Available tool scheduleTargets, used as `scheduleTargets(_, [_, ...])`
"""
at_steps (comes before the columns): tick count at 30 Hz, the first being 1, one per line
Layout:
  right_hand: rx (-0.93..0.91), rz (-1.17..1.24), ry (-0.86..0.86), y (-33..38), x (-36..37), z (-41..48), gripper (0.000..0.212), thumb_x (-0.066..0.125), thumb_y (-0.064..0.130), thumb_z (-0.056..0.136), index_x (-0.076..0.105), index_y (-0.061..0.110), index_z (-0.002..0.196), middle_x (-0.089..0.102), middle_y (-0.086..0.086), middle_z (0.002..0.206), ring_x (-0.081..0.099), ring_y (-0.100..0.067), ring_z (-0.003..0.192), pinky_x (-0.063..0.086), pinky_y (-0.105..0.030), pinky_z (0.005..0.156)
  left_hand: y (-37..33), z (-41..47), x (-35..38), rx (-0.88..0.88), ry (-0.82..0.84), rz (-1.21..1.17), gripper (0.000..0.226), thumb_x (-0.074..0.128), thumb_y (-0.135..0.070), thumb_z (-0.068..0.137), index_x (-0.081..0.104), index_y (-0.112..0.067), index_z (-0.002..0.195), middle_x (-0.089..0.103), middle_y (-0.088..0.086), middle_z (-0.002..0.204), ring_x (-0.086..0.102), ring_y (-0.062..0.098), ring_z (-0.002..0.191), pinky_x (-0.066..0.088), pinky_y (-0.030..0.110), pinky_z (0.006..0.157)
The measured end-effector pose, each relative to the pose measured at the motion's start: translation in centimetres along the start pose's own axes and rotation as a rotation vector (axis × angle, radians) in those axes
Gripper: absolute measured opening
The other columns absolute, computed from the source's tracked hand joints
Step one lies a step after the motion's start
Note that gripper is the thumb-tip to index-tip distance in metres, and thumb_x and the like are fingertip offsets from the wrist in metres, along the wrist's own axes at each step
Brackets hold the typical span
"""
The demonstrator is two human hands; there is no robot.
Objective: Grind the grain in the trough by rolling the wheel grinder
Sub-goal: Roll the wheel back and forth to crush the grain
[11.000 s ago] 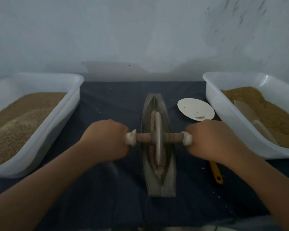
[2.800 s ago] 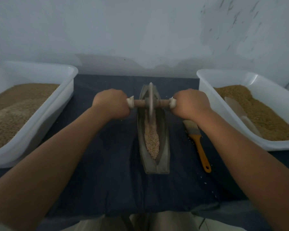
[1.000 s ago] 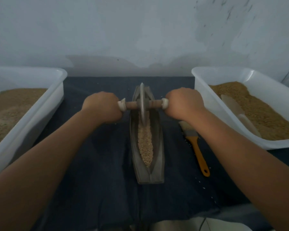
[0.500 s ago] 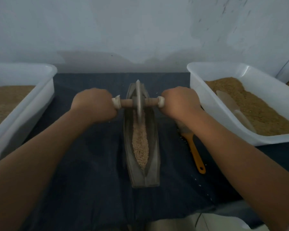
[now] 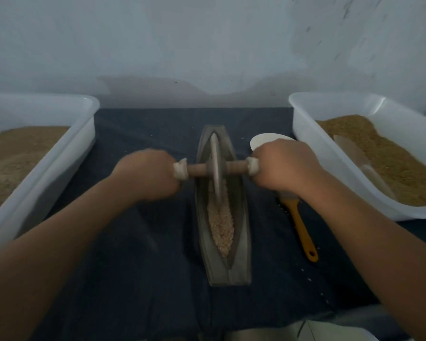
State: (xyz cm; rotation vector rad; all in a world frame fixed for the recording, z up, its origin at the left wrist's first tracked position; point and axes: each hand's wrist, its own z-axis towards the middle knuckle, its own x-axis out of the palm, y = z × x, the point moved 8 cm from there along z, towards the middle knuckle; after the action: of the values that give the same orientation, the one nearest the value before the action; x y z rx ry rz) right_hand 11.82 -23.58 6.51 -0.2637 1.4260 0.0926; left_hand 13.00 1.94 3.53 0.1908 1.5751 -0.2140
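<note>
Head view: left hand [image 5: 146,174] and right hand [image 5: 284,166] each grip axle end of wheel grinder [image 5: 216,168]; wheel upright in trough [image 5: 223,264], grain [image 5: 221,223] on near side.

Single head-worn cam, wide-angle, pointing forward and down over the person's arms. Close in: trough [image 5: 243,232] dead centre, running away from the lens. Mid-frame, left hand [image 5: 145,175] and right hand [image 5: 285,166] grip the wheel grinder [image 5: 215,166]; forearms enter at the bottom corners. Side edges crop the left bin [image 5: 59,153] and right bin [image 5: 312,143]; wall [image 5: 207,45] fills the top.
</note>
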Motion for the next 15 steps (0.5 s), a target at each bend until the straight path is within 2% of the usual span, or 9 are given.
scheduleTargets(2, [0.055,-0.017,-0.028,-0.6,-0.2,2.7,0.026,0.06,0.047,0.082,0.059,0.029,0.064,0.059,0.008,0.064,0.058,-0.016,0.06,0.044,-0.03,0.054,-0.1,2.3,-1.8,-0.068,-0.105,0.043,0.031,0.053,-0.052,0.076,0.061,-0.022,0.071,0.062,-0.005,0.074,0.06,0.021,0.065,0.05,0.033,0.062])
scheduleTargets(4, [0.083,-0.021,-0.034,-1.1,-0.5,4.1,0.028,0.061,0.049,0.084,0.06,0.028,0.065,0.059,0.007,0.065,0.058,-0.018,0.061,0.048,-0.032,0.057,-0.5,3.4,-3.0,-0.086,-0.141,0.057,0.03,0.056,-0.05,0.079,0.06,-0.021,0.072,0.063,-0.002,0.074,0.06,0.022,0.064,0.051,0.033,0.063])
scheduleTargets(6, [0.071,-0.004,0.006,-1.0,-0.3,3.9,0.029,0.061,0.05,0.086,0.061,0.028,0.067,0.061,0.006,0.067,0.058,-0.017,0.062,0.051,-0.033,0.059,-0.9,3.3,-2.8,-0.046,-0.057,0.035,0.025,0.062,-0.044,0.082,0.06,-0.02,0.074,0.064,-0.001,0.076,0.061,0.021,0.067,0.054,0.034,0.065])
scheduleTargets(8, [0.02,0.032,0.094,-0.4,0.2,1.6,0.023,0.062,0.045,0.084,0.061,0.028,0.069,0.062,0.006,0.068,0.061,-0.015,0.063,0.049,-0.032,0.057,-1.4,1.1,-1.4,0.054,0.135,-0.004,0.02,0.067,-0.036,0.083,0.062,-0.018,0.075,0.066,-0.001,0.076,0.063,0.017,0.068,0.053,0.029,0.062])
scheduleTargets(11, [-0.059,0.104,0.2,0.4,0.0,-4.0,0.02,0.058,0.047,0.077,0.057,0.031,0.063,0.06,0.008,0.061,0.057,-0.005,0.056,0.037,-0.027,0.048,-1.5,-3.8,0.6,0.146,0.343,-0.112,0.02,0.067,-0.034,0.073,0.061,-0.016,0.065,0.066,-0.002,0.061,0.065,0.011,0.058,0.046,0.024,0.049])
scheduleTargets(13, [-0.071,0.141,0.25,0.6,-0.1,-6.3,0.022,0.054,0.049,0.072,0.054,0.032,0.059,0.058,0.008,0.056,0.055,-0.005,0.051,0.033,-0.024,0.047,-1.7,-5.4,1.0,0.179,0.38,-0.124,0.023,0.062,-0.038,0.065,0.059,-0.015,0.061,0.064,-0.004,0.057,0.063,0.01,0.053,0.041,0.018,0.043])
scheduleTargets(15, [-0.047,0.139,0.269,0.5,0.7,-6.0,0.023,0.06,0.047,0.077,0.057,0.031,0.061,0.06,0.008,0.059,0.058,-0.005,0.055,0.035,-0.025,0.049,-1.7,-4.8,1.0,0.17,0.335,-0.06,0.025,0.062,-0.039,0.069,0.059,-0.015,0.063,0.062,-0.002,0.057,0.061,0.01,0.053,0.04,0.02,0.044])
